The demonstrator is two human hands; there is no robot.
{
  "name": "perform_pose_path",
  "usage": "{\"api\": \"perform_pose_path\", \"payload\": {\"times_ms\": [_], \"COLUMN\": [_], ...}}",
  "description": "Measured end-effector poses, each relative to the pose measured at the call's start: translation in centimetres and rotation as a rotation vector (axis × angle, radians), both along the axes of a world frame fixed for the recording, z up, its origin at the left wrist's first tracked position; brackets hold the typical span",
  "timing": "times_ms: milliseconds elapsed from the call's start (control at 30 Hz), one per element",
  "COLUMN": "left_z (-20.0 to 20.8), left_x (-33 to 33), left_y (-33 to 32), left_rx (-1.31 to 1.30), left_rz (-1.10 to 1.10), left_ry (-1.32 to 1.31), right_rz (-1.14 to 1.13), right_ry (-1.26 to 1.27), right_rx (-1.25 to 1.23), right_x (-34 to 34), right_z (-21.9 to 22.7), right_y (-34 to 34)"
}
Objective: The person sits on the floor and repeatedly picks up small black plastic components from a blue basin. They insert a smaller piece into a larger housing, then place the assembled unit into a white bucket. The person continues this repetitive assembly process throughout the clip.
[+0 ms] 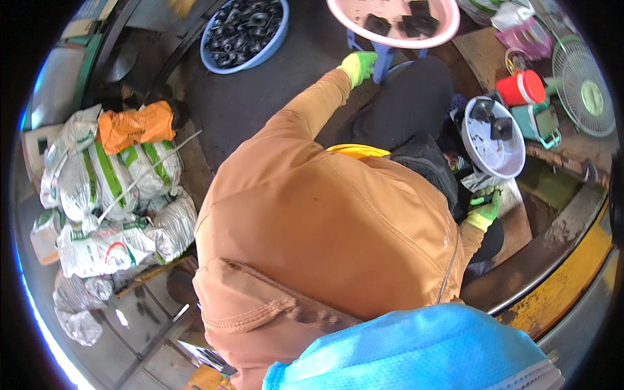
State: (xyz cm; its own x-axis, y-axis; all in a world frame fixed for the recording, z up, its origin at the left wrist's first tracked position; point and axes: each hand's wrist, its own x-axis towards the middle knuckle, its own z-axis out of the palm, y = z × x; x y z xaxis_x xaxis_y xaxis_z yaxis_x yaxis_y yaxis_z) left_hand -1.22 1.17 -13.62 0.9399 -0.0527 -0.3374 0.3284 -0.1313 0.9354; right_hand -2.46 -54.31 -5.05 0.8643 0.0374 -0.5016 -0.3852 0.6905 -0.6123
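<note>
My left hand point(358, 67), in a yellow-green glove, is stretched forward beside the leg of a blue stool point(383, 64). Its fingers point to the right and I see nothing in them; whether they touch the stool is unclear. On the stool stands a pink basin point(339, 9) with a few black rubber-like pieces point(419, 25) in it. My right hand point(485, 207), gloved alike, is low at my right side, below a pale lavender basket point(477, 155) holding similar black pieces point(501, 128). Its fingers are curled round something dark that I cannot make out.
A blue basin point(281, 40) full of black cup-shaped parts stands ahead left. Filled sacks point(107, 179) and an orange bag point(136, 126) are piled at left. To the right are a red jug point(520, 88), a green fan point(588, 94) and a metal-edged yellow beam point(552, 286).
</note>
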Motion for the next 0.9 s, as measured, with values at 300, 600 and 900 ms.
{"api": "perform_pose_path", "payload": {"times_ms": [300, 600, 900], "left_z": [14.5, 8.9, 1.5], "left_x": [10.2, 18.2, 21.4], "left_y": [-17.3, -32.8, -31.0], "left_rx": [-0.396, 0.998, 1.2], "left_rz": [0.07, -0.603, -0.624], "left_ry": [-0.16, -0.394, -0.574], "right_rz": [-0.262, -0.392, -0.35], "right_ry": [0.005, 0.071, 0.095], "right_rx": [0.027, 0.126, 0.108], "right_x": [0.7, 0.2, 0.8], "right_z": [0.3, 1.5, 0.8], "right_y": [1.6, 1.5, 1.4]}}
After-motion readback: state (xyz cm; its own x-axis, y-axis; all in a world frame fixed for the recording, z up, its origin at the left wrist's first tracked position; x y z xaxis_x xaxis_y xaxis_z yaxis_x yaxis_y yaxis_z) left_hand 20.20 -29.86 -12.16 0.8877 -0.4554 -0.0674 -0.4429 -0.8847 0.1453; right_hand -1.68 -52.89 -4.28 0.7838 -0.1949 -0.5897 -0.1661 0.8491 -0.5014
